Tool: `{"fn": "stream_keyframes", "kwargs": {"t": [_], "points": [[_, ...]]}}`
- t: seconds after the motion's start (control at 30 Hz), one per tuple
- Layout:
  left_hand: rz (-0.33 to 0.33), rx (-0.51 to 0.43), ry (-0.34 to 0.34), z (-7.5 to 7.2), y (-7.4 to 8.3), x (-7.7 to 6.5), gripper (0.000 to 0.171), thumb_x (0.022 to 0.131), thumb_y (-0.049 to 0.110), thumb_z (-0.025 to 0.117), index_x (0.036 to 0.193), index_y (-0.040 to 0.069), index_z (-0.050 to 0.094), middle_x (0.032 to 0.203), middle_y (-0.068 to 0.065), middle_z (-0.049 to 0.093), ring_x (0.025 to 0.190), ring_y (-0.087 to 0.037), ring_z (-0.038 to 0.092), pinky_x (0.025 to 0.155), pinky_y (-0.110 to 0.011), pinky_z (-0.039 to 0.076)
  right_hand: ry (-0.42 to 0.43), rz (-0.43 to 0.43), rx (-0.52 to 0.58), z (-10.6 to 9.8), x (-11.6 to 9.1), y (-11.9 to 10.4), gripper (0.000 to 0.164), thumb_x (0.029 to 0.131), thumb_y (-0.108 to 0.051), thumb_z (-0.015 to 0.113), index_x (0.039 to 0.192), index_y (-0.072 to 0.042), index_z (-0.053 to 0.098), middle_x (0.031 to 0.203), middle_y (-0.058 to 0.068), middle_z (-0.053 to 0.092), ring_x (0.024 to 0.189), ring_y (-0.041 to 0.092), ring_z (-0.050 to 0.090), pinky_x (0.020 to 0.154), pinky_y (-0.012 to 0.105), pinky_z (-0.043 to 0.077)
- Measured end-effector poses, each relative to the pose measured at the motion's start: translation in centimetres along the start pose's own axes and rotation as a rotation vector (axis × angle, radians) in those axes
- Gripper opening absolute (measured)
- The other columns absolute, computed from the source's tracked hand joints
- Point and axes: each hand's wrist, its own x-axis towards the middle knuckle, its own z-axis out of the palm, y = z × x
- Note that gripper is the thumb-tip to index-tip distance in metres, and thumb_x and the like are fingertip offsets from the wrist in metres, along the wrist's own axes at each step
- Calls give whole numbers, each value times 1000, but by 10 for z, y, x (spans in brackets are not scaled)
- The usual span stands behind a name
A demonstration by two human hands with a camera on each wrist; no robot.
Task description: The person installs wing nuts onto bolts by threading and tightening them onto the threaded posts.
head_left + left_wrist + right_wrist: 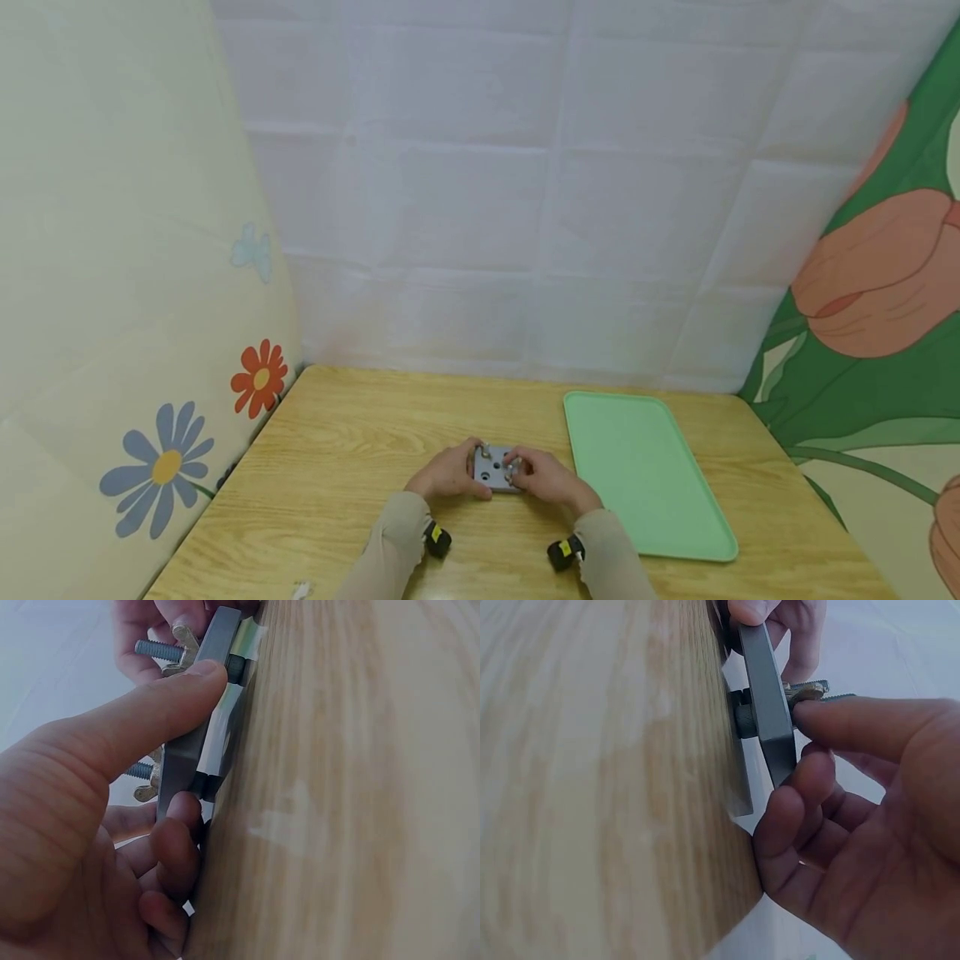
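Note:
A grey metal plate [495,481] with holes is held just over the table in front of me. My left hand [448,472] grips its left edge, thumb on the near side and fingers curled at the far side. Two threaded bolts [154,650] stick up through the plate, each carrying a brass wing nut [148,789]. Their dark bolt heads [745,720] show on the underside, close to the tabletop. My right hand [553,478] pinches the wing nut [807,691] on the right-hand bolt between thumb and fingers; its fingertips partly hide that nut.
A light green tray [652,475] lies on the wooden table [360,433] to the right, beside my right forearm. A small whitish object [302,590] is at the table's near left. White cloth [450,208] hangs behind the table, with patterned cloths on both sides.

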Motion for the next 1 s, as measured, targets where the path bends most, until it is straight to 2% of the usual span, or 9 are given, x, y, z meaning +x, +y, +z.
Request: {"fn": "stream_keyframes", "kwargs": {"t": [0.17, 0.4, 0.6, 0.67, 0.73, 0.9, 1.0], "points": [[2, -1, 0, 0, 0, 0, 83, 61, 42, 77, 129, 15, 38, 84, 5, 53, 70, -12, 47, 62, -30, 37, 15, 4, -7, 1, 0, -3, 14, 84, -13, 56, 98, -14, 55, 67, -3, 50, 54, 9, 43, 48, 25, 37], [4, 2, 10, 0, 0, 0, 83, 60, 43, 77, 128, 16, 39, 88, 6, 54, 72, -11, 48, 65, -31, 38, 35, 51, 3, 3, -1, -8, 13, 83, -20, 61, 82, -12, 51, 62, -2, 49, 50, 9, 42, 45, 24, 35], [12, -12, 8, -1, 1, -1, 83, 61, 41, 77, 129, 16, 38, 83, 5, 54, 68, -12, 48, 62, -30, 37, 48, 80, 11, 5, 1, -7, 11, 81, -17, 61, 81, -12, 52, 63, -1, 49, 52, 11, 44, 46, 25, 36], [17, -15, 8, -1, 0, -2, 82, 61, 40, 78, 129, 16, 38, 81, 4, 53, 68, -12, 47, 61, -29, 37, 52, 87, 10, 5, 1, -5, 6, 81, -12, 58, 82, -12, 52, 65, -2, 48, 55, 11, 44, 48, 25, 36], [23, -19, 8, -1, -1, -2, 82, 60, 40, 78, 128, 15, 38, 80, 4, 54, 67, -12, 47, 61, -29, 37, 50, 103, 57, 5, 1, -4, 3, 82, -7, 52, 83, -10, 53, 67, 0, 48, 56, 12, 43, 49, 26, 36], [17, -13, 15, 0, -2, -1, 83, 60, 41, 78, 129, 16, 38, 83, 6, 53, 69, -11, 48, 65, -31, 38, 49, 117, 172, 4, -1, -5, 19, 93, -7, 35, 85, -6, 53, 67, 3, 49, 54, 13, 41, 48, 26, 35], [2, -5, 14, 0, -2, -1, 84, 59, 42, 78, 129, 17, 38, 82, 6, 53, 69, -11, 48, 65, -30, 38, 50, 96, 158, 3, -2, -6, 18, 94, -9, 36, 89, -7, 53, 67, 3, 49, 53, 13, 41, 48, 27, 36]]}}
